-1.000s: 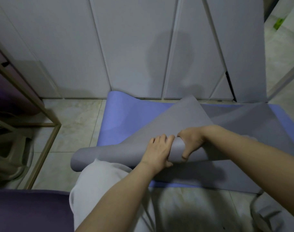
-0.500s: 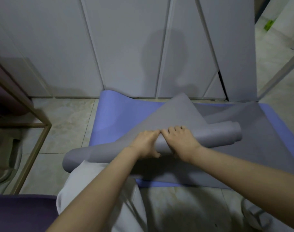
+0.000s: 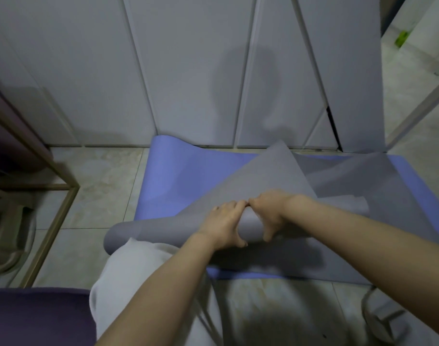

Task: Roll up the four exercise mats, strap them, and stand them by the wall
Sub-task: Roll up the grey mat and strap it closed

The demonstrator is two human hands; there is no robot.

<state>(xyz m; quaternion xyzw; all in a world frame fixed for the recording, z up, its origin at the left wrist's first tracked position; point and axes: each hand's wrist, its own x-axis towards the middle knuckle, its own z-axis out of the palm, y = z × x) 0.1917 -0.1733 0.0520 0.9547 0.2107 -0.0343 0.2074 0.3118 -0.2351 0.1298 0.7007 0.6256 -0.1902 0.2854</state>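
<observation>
Because the left hand [image 3: 223, 226] and right hand [image 3: 271, 213] both curl round only the middle of the part-rolled grey foam mat [image 3: 143, 228], lying askew on the flat blue foam mat [image 3: 178, 176], its unheld ends could wind unevenly and telescope.

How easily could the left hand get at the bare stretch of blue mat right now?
Probably yes, once freed. The left hand grips the grey roll beside the right hand. The bare blue mat lies just beyond the roll, with nothing on that stretch.
</observation>
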